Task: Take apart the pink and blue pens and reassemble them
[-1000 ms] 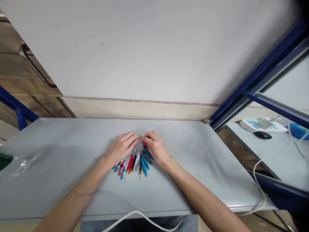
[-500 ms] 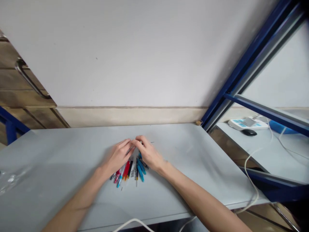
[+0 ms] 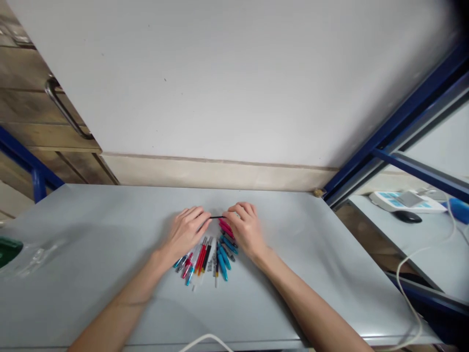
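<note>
A thin black pen refill (image 3: pixel 217 217) is stretched level between my two hands, over the far part of the pile. My left hand (image 3: pixel 187 231) pinches its left end. At the other end, the fingers of my right hand (image 3: pixel 246 227) are closed on it. Below lie loose pen parts in a fan: red refills (image 3: pixel 200 258), a black refill (image 3: pixel 207 256), clear barrels with coloured tips, and blue pen parts (image 3: pixel 224 256). Pink pen parts (image 3: pixel 225 228) lie beside my right fingers, which partly cover them.
A clear plastic bag (image 3: pixel 38 255) lies at the table's left, near a green object (image 3: pixel 9 250). White cables run along the front edge and right side. Beyond the blue frame (image 3: pixel 366 156), a black mouse (image 3: pixel 406 216) and a white device (image 3: pixel 381 199) sit on another table.
My hands have drawn apart from nearly touching, and the black refill now shows between them. Pink parts have come into sight by my right hand. The view has shifted slightly.
</note>
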### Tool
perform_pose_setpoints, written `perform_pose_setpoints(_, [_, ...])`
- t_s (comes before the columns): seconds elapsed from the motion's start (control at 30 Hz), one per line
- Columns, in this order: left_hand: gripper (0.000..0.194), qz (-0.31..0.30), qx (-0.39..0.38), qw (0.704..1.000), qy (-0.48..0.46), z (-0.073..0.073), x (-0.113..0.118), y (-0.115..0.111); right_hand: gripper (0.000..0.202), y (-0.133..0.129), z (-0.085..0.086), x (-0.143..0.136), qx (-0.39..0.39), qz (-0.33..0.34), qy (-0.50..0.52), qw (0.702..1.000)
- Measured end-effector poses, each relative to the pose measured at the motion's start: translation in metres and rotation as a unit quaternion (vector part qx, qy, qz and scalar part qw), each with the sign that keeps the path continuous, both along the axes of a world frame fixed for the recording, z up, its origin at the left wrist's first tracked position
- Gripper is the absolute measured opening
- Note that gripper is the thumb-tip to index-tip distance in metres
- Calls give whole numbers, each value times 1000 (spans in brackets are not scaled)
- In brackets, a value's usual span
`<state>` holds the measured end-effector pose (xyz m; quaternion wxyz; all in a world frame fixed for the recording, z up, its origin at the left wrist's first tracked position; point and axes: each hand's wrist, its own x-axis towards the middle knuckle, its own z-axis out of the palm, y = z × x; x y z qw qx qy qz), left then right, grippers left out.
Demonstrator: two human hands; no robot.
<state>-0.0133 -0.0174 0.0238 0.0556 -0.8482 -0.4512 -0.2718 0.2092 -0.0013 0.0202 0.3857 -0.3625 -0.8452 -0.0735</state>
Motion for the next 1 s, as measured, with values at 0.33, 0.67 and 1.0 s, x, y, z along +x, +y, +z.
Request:
perform_pose_setpoints(0.33, [19, -52, -44, 998, -17, 1, 2, -3, 15, -8, -4, -12, -29, 46, 42, 998])
perform_pose_setpoints(0.67, [27, -24, -67, 996, -48, -3, 3, -2, 14, -3, -5, -5, -58, 22, 64, 996])
perform_pose_setpoints(1.0, [28, -32, -67, 997, -23, -5, -5, 4, 16, -1, -7, -4, -79, 19, 57, 995])
